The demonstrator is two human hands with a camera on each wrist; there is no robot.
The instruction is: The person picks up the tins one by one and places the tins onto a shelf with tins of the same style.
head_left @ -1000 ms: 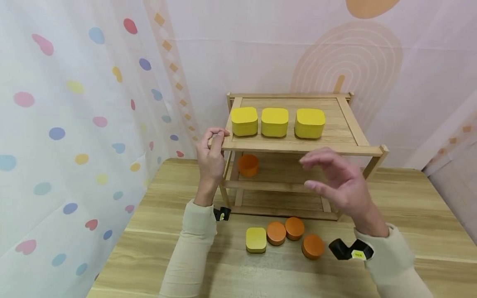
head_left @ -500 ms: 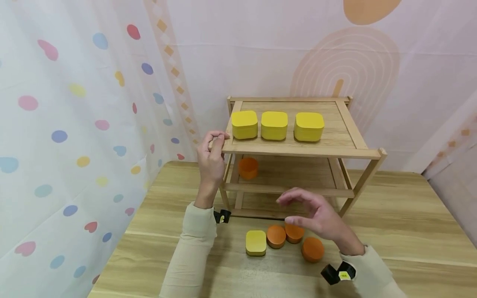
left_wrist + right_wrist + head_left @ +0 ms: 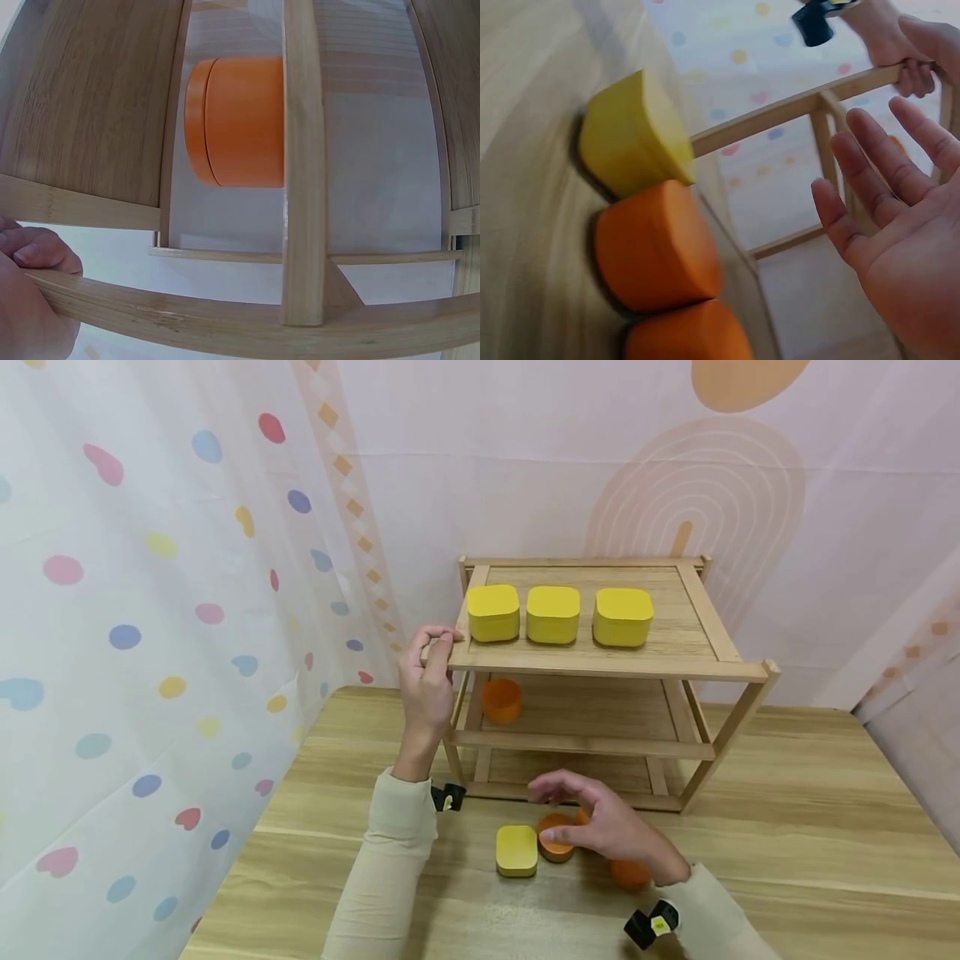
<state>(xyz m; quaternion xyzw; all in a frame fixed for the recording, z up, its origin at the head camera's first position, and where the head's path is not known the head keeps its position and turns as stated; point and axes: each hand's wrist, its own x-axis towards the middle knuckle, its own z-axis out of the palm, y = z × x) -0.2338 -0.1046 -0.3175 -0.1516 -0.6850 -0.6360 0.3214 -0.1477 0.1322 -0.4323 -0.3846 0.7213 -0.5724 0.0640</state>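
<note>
My left hand [image 3: 438, 647] grips the front-left corner of the wooden shelf's top tier [image 3: 600, 664]; in the left wrist view its fingers [image 3: 37, 251] curl round the rail [image 3: 225, 319]. My right hand [image 3: 558, 814] hovers, fingers spread, just over the round orange boxes on the table. One orange box [image 3: 553, 848] lies under the thumb, another [image 3: 630, 873] by the wrist, and a third is mostly hidden. In the right wrist view the open palm [image 3: 900, 247] stays apart from the orange boxes [image 3: 656, 247] and the yellow box [image 3: 634, 139]. That yellow box [image 3: 517, 850] sits left of them.
Three yellow boxes [image 3: 552, 614] stand in a row on the top tier. One orange box [image 3: 501, 700] sits at the left of the middle tier, also seen as orange box [image 3: 240, 124]. A dotted curtain [image 3: 150, 610] hangs at the left; the wooden table [image 3: 825, 827] extends right.
My right hand has come down from in front of the shelf's top tier to just above the orange boxes on the table. The left hand has kept its grip on the shelf corner.
</note>
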